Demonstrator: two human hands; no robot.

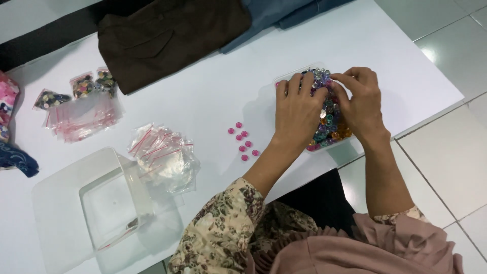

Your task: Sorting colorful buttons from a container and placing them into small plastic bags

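While both hands work over the clear plastic tub of mixed coloured round beads (pixel 327 122) on the white desk (pixel 213 96), the left hand (pixel 297 114) and right hand (pixel 360 104) press curled fingers (pixel 350 81) together onto beads directly beneath, with the small cluster of pink beads (pixel 242 141) lying nearer the left hand.

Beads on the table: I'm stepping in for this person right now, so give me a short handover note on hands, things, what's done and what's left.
Left hand and right hand: both in the clear tub of mixed beads, fingers picking; what they pinch is hidden.
Done: seven pink beads lie apart on the table, left of the tub.
Left: the tub is full of mixed colours.
Nearby: empty zip bags, an empty clear box, a few filled bags.
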